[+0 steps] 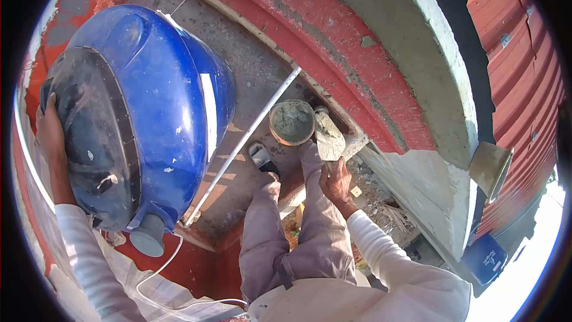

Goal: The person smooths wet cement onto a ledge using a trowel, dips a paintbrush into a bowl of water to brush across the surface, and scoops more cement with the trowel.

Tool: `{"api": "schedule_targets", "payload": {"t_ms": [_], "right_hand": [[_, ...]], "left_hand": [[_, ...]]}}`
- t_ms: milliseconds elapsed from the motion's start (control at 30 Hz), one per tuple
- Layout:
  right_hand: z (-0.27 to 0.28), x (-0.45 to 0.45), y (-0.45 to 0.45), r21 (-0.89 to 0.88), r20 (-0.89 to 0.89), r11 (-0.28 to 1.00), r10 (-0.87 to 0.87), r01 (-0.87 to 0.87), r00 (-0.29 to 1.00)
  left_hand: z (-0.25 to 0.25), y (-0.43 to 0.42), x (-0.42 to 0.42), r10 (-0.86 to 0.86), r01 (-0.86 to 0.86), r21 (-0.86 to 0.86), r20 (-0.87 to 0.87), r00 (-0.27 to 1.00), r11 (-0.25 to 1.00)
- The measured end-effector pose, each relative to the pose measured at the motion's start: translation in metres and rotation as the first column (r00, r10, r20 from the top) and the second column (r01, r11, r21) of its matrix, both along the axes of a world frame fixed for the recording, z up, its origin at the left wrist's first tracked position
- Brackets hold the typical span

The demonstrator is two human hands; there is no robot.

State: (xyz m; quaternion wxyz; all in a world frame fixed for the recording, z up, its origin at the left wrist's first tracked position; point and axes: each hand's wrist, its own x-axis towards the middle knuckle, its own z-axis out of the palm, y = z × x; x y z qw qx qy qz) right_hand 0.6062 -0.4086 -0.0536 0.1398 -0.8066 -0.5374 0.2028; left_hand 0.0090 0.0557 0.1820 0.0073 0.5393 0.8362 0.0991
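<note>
My left hand (50,128) reaches to the far left, its fingers hooked on a raised black part of the lid (98,137) of a large blue water tank (158,95). In my right hand (338,183) is a trowel (329,137), its blade smeared with grey mortar and pointing away from me. Just left of the blade stands a round bucket (292,122) with wet grey mortar inside. The trowel's handle is mostly hidden by my fingers.
A white pipe (244,140) slants across the floor between the tank and the bucket. A red and grey plastered wall (381,77) curves along the right. Rubble (381,209) lies below it. A thin white cable (158,271) hangs near the tank. A pipe end (491,172) juts out at right.
</note>
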Motion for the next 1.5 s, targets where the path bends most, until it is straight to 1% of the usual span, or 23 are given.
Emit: {"api": "schedule_targets", "payload": {"t_ms": [33, 67, 100, 133, 200, 233, 267, 300, 367, 467, 600, 667, 800, 867, 900, 1000, 1100, 1200, 1300, 1367, 1400, 1433, 1500], "right_hand": [[0.019, 0.002, 0.02, 0.041, 0.013, 0.999, 0.002, -0.002, 1.0], [0.036, 0.009, 0.047, 0.142, 0.042, 0.989, 0.043, -0.048, 0.998], [0.057, 0.011, 0.084, 0.227, 0.005, 0.974, 0.008, -0.009, 1.0], [0.069, 0.018, 0.115, 0.288, -0.007, 0.956, 0.048, -0.044, 0.999], [0.083, 0.031, 0.168, 0.292, -0.009, 0.956, 0.026, -0.022, 1.0], [0.091, 0.035, 0.199, 0.368, 0.01, 0.927, 0.077, -0.075, 0.997], [0.101, 0.038, 0.229, 0.37, -0.006, 0.926, 0.082, -0.074, 0.997], [0.105, 0.045, 0.253, 0.298, -0.009, 0.951, 0.09, -0.083, 0.996], [0.113, 0.055, 0.306, 0.287, 0.022, 0.94, 0.184, -0.183, 0.983], [0.118, 0.058, 0.377, 0.238, 0.077, 0.938, 0.239, -0.251, 0.968], [0.122, 0.047, 0.464, 0.061, 0.081, 0.962, 0.261, -0.267, 0.962], [0.12, 0.039, 0.506, 0.059, 0.04, 0.957, 0.282, -0.284, 0.959], [0.1, 0.031, 0.594, 0.048, -0.093, 0.933, 0.359, -0.356, 0.929], [0.11, 0.027, 0.631, -0.098, -0.276, 0.954, 0.248, -0.284, 0.928], [0.116, 0.027, 0.643, -0.175, -0.355, 0.953, 0.174, -0.248, 0.919], [0.131, 0.029, 0.654, -0.208, -0.482, 0.964, 0.044, -0.163, 0.875], [0.155, 0.036, 0.642, -0.182, -0.538, 0.976, 0.006, -0.123, 0.843], [0.186, 0.044, 0.617, -0.135, -0.538, 0.986, 0.007, -0.095, 0.843], [0.214, 0.038, 0.582, -0.058, -0.495, 0.997, 0.016, -0.051, 0.869], [0.211, 0.036, 0.579, -0.069, -0.423, 0.99, 0.085, -0.125, 0.902], [0.202, 0.036, 0.577, -0.078, -0.39, 0.984, 0.115, -0.157, 0.913], [0.185, 0.035, 0.582, -0.072, -0.313, 0.978, 0.166, -0.197, 0.935], [0.136, 0.025, 0.614, -0.069, -0.154, 0.958, 0.266, -0.279, 0.952]], "left_hand": [[0.01, -0.007, 0.018, 0.06, -0.065, -0.031, -0.134, 0.989, 0.997], [0.015, -0.01, 0.031, 0.081, -0.089, -0.037, -0.175, 0.981, 0.995], [0.018, -0.012, 0.041, 0.105, -0.116, -0.043, -0.216, 0.971, 0.992], [0.018, -0.013, 0.044, 0.128, -0.145, -0.052, -0.253, 0.959, 0.988], [0.016, -0.012, 0.039, 0.14, -0.16, -0.04, -0.308, 0.941, 0.986], [0.013, -0.012, 0.038, 0.143, -0.165, -0.039, -0.333, 0.932, 0.986], [0.009, -0.013, 0.033, 0.134, -0.145, -0.01, -0.32, 0.938, 0.989], [0.009, -0.013, 0.035, 0.137, -0.156, -0.032, -0.332, 0.933, 0.987], [0.015, -0.016, 0.045, 0.145, -0.185, -0.079, -0.361, 0.921, 0.98], [0.019, -0.019, 0.052, 0.162, -0.19, -0.056, -0.329, 0.93, 0.98], [0.019, -0.019, 0.056, 0.205, -0.222, -0.017, -0.317, 0.926, 0.975], [0.018, -0.02, 0.056, 0.207, -0.217, -0.001, -0.299, 0.932, 0.976], [0.025, -0.02, 0.066, 0.203, -0.215, 0.004, -0.348, 0.915, 0.977], [0.022, -0.02, 0.064, 0.2, -0.209, 0.011, -0.345, 0.917, 0.978], [0.02, -0.021, 0.063, 0.201, -0.211, 0.011, -0.355, 0.913, 0.977], [0.019, -0.021, 0.062, 0.2, -0.21, 0.014, -0.373, 0.906, 0.978], [0.018, -0.021, 0.06, 0.201, -0.21, 0.015, -0.364, 0.909, 0.978], [0.02, -0.023, 0.065, 0.219, -0.229, 0.01, -0.336, 0.916, 0.973], [0.024, -0.019, 0.069, 0.244, -0.254, 0.002, -0.28, 0.929, 0.967], [0.028, -0.02, 0.074, 0.248, -0.261, -0.006, -0.289, 0.925, 0.965], [0.028, -0.02, 0.072, 0.25, -0.263, -0.005, -0.288, 0.924, 0.965], [0.027, -0.02, 0.071, 0.248, -0.261, -0.006, -0.288, 0.925, 0.965], [0.023, -0.021, 0.069, 0.244, -0.254, 0.001, -0.287, 0.926, 0.967]]}}
